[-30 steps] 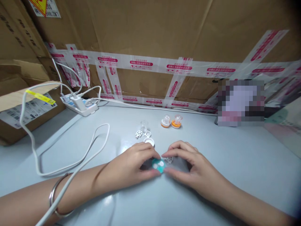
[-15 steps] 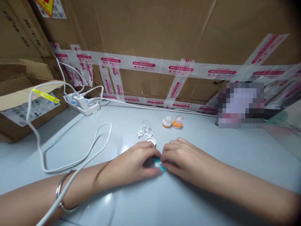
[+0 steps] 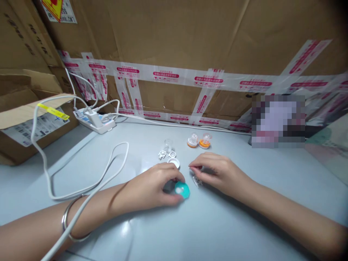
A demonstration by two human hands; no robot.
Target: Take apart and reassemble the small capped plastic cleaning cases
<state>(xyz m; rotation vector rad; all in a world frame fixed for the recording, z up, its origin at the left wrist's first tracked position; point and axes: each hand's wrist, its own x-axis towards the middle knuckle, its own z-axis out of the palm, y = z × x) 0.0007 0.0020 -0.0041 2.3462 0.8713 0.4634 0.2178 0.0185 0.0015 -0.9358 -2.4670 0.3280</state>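
Between the thumb and fingers of my left hand [image 3: 161,183] is a teal round cap [image 3: 185,190] with a whitish middle, held just over the table. My right hand [image 3: 213,168] is apart from it, to the right, with thumb and forefinger pinched together. Whatever is at those fingertips is too small to name. Under the right hand lies a small white openwork piece [image 3: 197,181], partly covered by the fingers. Beyond my left hand are a white ring [image 3: 174,162], two white wheel-like pieces [image 3: 162,154] and a clear dome [image 3: 168,145].
Two small orange-and-white assemblies with clear tops [image 3: 205,141] stand farther back. A white power strip [image 3: 102,125] sits at the back left beside an open carton [image 3: 40,123]. A white cable [image 3: 89,188] crosses over my left forearm. Large taped cartons [image 3: 174,36] wall off the back.
My right hand has moved away from the teal cap, to the right and slightly back, uncovering more of the cap. The white piece under it now shows. My left hand stays nearly in place.
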